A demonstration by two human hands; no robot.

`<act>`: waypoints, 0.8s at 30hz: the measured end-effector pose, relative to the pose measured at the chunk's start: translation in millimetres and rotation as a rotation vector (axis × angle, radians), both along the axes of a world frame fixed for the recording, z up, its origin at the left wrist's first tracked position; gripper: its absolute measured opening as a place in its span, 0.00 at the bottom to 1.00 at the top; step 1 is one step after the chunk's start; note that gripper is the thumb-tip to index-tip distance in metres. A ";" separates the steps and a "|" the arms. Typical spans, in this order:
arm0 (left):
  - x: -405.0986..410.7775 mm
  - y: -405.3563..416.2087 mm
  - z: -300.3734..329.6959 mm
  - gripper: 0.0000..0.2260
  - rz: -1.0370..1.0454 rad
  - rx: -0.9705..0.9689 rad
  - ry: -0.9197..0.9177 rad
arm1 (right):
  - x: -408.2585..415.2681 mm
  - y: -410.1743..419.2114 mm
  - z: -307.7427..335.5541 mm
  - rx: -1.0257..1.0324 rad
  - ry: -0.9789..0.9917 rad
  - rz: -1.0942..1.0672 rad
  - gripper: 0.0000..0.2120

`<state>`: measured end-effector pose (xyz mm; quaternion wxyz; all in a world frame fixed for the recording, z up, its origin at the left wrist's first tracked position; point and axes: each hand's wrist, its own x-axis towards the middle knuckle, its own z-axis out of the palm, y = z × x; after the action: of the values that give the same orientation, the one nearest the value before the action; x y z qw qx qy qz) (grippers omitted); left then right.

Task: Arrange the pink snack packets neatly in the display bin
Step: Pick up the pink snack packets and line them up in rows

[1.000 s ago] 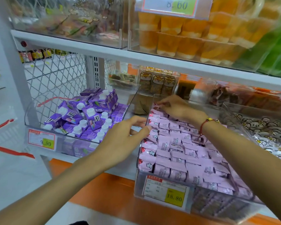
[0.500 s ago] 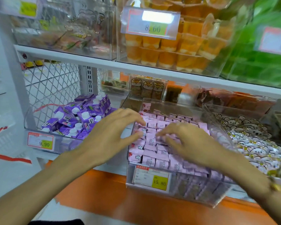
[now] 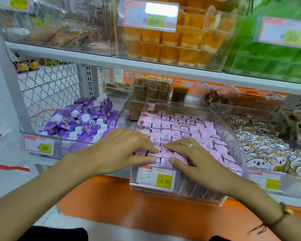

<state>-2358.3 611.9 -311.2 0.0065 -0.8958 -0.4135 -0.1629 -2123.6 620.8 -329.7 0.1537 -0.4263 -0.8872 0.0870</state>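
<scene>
Dozens of pink snack packets (image 3: 179,129) lie in rows inside the clear display bin (image 3: 231,136) on the lower shelf. Both hands press flat on the front rows — left hand (image 3: 118,150) and right hand (image 3: 195,162), fingers straight, fingertips nearly meeting. A 15.80 price tag (image 3: 155,178) fronts the bin; purple cartons (image 3: 80,120) sit left.

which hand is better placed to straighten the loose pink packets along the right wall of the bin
Right, probably. The right hand already lies on the pink packets toward that side of the clear bin, fingers flat. The left hand rests at the front left corner and would have to cross over.
</scene>
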 end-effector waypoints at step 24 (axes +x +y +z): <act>9.1 6.0 6.1 0.13 0.046 -0.094 0.058 | 3.9 3.6 -3.8 -0.039 0.050 0.010 0.23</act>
<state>-2349.2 617.8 -305.1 -0.0197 -0.8897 -0.4408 -0.1170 -2119.7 624.4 -333.6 0.1673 -0.4226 -0.8832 0.1156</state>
